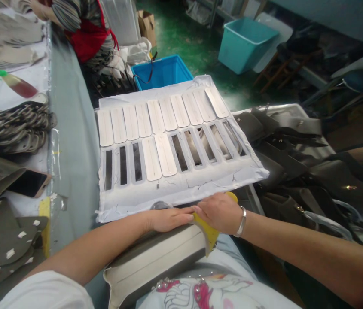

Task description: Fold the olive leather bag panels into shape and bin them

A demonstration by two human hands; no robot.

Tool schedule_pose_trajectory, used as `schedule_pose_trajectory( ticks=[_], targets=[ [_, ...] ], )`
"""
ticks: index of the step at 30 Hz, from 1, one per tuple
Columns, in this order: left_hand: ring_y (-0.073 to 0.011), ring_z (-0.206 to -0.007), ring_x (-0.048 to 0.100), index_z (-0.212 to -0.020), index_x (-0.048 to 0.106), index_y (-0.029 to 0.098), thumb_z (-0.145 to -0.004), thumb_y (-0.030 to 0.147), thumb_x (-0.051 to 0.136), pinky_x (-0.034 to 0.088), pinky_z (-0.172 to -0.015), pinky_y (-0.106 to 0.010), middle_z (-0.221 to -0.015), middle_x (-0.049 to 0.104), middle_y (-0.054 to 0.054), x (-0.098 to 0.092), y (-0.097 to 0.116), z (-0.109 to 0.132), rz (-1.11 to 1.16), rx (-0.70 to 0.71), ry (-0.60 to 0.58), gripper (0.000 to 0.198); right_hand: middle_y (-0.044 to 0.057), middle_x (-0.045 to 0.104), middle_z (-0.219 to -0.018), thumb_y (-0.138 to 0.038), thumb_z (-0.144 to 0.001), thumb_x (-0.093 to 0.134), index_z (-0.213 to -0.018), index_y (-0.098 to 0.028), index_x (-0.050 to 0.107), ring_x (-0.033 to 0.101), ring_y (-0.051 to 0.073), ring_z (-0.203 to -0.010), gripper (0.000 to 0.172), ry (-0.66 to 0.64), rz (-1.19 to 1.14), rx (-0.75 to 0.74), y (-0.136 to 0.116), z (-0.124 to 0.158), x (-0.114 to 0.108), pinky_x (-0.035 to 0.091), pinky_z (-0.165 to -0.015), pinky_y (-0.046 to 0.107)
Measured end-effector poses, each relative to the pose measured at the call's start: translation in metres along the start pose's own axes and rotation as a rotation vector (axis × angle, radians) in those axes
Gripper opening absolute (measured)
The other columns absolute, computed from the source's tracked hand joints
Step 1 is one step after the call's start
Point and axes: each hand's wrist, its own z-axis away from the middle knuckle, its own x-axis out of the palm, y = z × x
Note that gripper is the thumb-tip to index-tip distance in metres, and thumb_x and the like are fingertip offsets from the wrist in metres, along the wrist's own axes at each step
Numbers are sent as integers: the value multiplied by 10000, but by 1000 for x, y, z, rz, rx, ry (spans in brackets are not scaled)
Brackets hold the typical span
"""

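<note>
Stretched out flat, the fingers of my left hand (171,219) lie on the upper edge of a dark folded piece (155,242) in my lap, their tips meeting my right hand. A long cream strip (158,262) with a line along its middle runs over this piece. My right hand (221,211), with a silver bracelet at the wrist, is closed over a curved yellow piece (210,231) at the strip's right end; its exact kind is unclear. Just beyond my hands lies a white-covered slotted board (207,178) bearing several cream rounded strips (157,116).
A table with stacked dark pieces (10,128) and a phone (29,182) stands on the left. Dark bags (274,154) fill a tray on the right. Beyond the board are a blue bin (165,73), a turquoise bin (245,45) and a person in a red apron (87,38).
</note>
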Motion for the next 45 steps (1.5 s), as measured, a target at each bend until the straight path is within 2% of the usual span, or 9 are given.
schedule_pose_trajectory(
  ticks=[4, 7, 13, 17, 21, 26, 31, 39, 45],
  targets=[
    [-176, -1142, 476, -1318, 405, 196, -931, 461, 289, 306, -1037, -290, -1296, 496, -30, -5, 26, 4, -146, -15, 8, 483, 119, 662, -696, -423, -935, 201, -744, -161, 653, 615, 246, -652, 556, -7, 10, 106, -8, 6, -6, 384, -602, 325],
    [-187, -1172, 463, -1274, 467, 209, -914, 536, 248, 282, -1058, -324, -1289, 508, -20, -3, 33, 13, -256, -212, 17, 533, 126, 638, -655, -464, -916, 226, -683, -156, 642, 591, 233, -628, 567, -47, -100, 113, 2, 13, -12, 359, -573, 311],
    [-202, -1247, 395, -1266, 493, 212, -869, 632, 228, 226, -1086, -325, -1366, 433, -27, 10, 28, 24, -333, -410, 149, 635, 47, 508, -557, -650, -826, 289, -599, -158, 529, 420, 131, -491, 592, -40, -807, 343, 51, 52, 11, 329, -526, 286],
    [-217, -1145, 491, -1183, 558, 208, -881, 571, 279, 319, -1021, -332, -1258, 542, -40, 11, 44, 12, -432, -422, 89, 548, -38, 340, -497, -749, -773, 191, -666, -158, 504, 320, 85, -432, 677, -114, -1175, 275, 59, 82, 30, 313, -448, 245],
    [-233, -1123, 501, -1208, 521, 197, -882, 479, 336, 342, -992, -352, -1254, 538, -65, 20, 63, 6, -541, -414, 130, 470, -50, 427, -567, -653, -687, 564, -810, -150, 483, 384, 52, -431, 524, -315, -1609, 160, 52, 101, 39, 338, -398, 182],
    [-283, -1196, 434, -1358, 302, 201, -710, 665, 516, 349, -990, -379, -1375, 399, -109, 63, 72, 15, -637, -403, 364, 825, 46, 594, -803, -552, -723, 614, -1019, -149, 429, 579, 100, -495, 533, -545, -1483, 96, 41, 104, 36, 394, -379, 160],
    [-341, -1205, 387, -1357, 263, 110, -545, 573, 720, 310, -995, -468, -1373, 369, -180, 103, 61, 2, -883, -496, 652, 1040, 55, 626, -815, -545, -834, 465, -1023, -179, 381, 551, 94, -402, 420, -600, -1317, 45, 37, 91, 29, 369, -327, 163],
    [-296, -1172, 383, -1360, 256, 82, -653, 352, 632, 278, -991, -435, -1326, 410, -159, 119, 45, -8, -1063, -469, 799, 845, -7, 608, -634, -498, -891, 369, -939, -184, 374, 508, 85, -363, 317, -650, -1087, -106, 48, 75, 21, 383, -334, 168],
    [-286, -1175, 377, -1412, 117, 118, -658, 298, 633, 261, -995, -424, -1326, 394, -150, 123, 45, -8, -1071, -430, 831, 932, -20, 567, -594, -502, -895, 334, -967, -163, 387, 480, 82, -361, 350, -629, -1055, -29, 45, 68, 20, 366, -331, 175]
  ],
)
